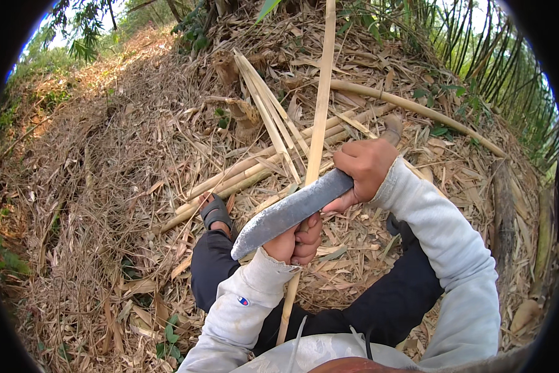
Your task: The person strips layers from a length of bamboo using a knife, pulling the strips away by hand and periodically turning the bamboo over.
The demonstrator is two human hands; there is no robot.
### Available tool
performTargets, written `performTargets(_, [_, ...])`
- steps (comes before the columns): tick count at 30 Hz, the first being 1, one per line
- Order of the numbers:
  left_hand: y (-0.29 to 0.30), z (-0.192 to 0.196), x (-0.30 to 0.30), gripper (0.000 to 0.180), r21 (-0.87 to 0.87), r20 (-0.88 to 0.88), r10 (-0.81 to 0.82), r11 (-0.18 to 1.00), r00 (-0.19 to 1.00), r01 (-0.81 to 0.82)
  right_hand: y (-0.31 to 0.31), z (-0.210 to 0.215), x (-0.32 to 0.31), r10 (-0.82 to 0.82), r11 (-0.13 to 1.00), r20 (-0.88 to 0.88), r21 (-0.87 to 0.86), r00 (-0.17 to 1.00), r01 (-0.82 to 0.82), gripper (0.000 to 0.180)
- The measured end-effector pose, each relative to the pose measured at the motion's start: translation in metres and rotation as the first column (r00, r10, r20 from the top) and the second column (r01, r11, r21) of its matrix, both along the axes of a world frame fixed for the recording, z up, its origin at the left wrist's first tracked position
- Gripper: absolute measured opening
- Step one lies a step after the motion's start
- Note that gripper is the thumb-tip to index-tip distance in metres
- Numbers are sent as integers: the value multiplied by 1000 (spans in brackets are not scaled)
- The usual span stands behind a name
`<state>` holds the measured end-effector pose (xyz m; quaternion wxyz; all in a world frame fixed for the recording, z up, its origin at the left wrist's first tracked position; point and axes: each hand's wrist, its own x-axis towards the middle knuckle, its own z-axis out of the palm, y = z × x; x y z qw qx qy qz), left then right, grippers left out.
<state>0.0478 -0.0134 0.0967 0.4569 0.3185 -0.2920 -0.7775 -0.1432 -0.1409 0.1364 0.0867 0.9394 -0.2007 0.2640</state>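
My right hand [368, 169] is closed round the handle of a machete [292, 213]. Its wide grey blade points down and left, crossing in front of a long pale bamboo strip [322, 99]. My left hand [299, 241] is wrapped round that strip just below the blade and is partly hidden by it. The strip runs from the top edge down past my left hand to my lap. Where the blade's edge meets the strip is hidden.
Several split bamboo strips [264, 102] lean near a cut stump [245, 115]. Bamboo poles [236, 178] lie on the leaf-covered ground beyond my sandalled foot [215, 213]. A long curved pole [422, 112] stretches to the right, and bamboo stems [478, 50] stand at the far right.
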Motion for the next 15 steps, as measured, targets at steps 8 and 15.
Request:
performTargets(8, [18, 1, -6, 46, 135, -95, -86, 986, 992, 98, -30, 3, -26, -445, 855, 150, 363, 883, 369, 67])
performTargets(15, [15, -19, 20, 40, 151, 12, 111, 982, 994, -111, 45, -3, 42, -88, 961, -192, 242, 977, 134, 70])
